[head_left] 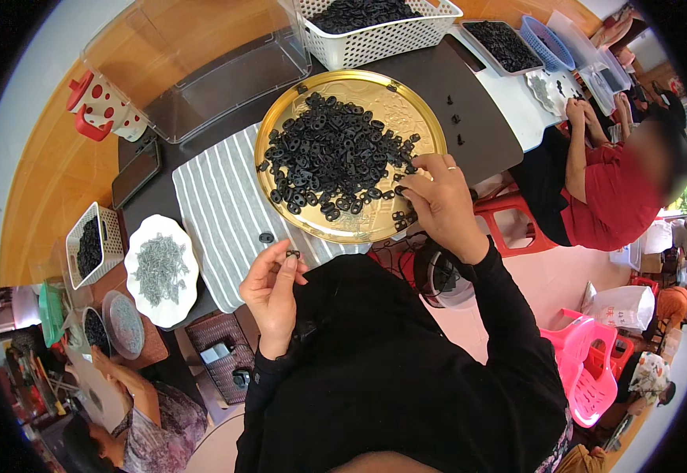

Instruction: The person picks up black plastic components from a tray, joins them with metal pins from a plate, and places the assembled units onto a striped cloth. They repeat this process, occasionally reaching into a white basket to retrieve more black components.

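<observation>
The person's left hand (271, 290) is pinching one small black plastic piece (292, 254) in a narrow grip, holding it just above the striped cloth (219, 209). The right hand (436, 199) is resting its fingertips on the heap of black pieces (331, 154) in the gold tray (343, 230), grip loosely closed there. The heap is lying up and right of the left hand; the right hand is nearer.

phone (136, 171) – dark screen, table left | white bag (624, 306) – floor right
</observation>
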A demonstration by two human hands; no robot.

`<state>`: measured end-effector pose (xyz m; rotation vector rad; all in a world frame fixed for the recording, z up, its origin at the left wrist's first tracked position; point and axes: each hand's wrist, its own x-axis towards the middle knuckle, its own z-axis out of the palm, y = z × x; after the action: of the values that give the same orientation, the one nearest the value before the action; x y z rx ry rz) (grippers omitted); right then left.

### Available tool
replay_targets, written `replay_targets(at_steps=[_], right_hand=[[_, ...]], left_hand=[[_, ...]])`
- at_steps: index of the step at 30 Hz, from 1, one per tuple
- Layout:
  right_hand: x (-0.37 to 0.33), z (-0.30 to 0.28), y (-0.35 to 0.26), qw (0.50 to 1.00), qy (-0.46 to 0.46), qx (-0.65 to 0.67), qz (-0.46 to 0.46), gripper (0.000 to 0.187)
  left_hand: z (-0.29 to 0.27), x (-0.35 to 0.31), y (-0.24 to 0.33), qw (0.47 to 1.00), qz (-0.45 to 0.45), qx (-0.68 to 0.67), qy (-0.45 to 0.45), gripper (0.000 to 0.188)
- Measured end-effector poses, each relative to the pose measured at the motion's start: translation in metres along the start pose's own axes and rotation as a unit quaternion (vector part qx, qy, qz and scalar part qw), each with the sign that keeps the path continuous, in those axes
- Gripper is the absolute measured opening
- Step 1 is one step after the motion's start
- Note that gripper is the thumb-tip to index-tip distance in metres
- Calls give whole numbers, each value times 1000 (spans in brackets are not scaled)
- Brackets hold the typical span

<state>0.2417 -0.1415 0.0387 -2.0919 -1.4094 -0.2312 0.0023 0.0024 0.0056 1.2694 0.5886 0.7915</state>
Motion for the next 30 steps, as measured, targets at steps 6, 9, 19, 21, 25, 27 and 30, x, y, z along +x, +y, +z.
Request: replay_targets(at_steps=[6, 9, 19, 21, 25, 27, 30], right_hand=[[1, 4, 4, 1000, -25, -4, 7, 11], [5, 6, -11, 999, -35, 2, -14, 11], [6, 19, -16, 992, -69, -93, -58, 13], [5, 15, -21, 991, -67, -96, -66, 12], [6, 12, -33, 993, -71, -33, -91, 8], [7, 11, -39, 991, -75, 17, -106, 7], [11, 14, -45, 984, -112, -6, -140, 5]], left_hand=[[3, 2, -4, 1000, -10, 11, -14, 19], [-5, -3, 4, 998, 31, 52, 9, 17], [-11, 5, 3, 970, 102, 217, 32, 18], [-9, 2, 2, 997, 9, 71, 13, 16], [-8, -1, 2, 999, -12, 49, -1, 15], [-4, 0, 3, 1000, -9, 11, -21, 17], [2, 1, 0, 999, -22, -30, -29, 17]])
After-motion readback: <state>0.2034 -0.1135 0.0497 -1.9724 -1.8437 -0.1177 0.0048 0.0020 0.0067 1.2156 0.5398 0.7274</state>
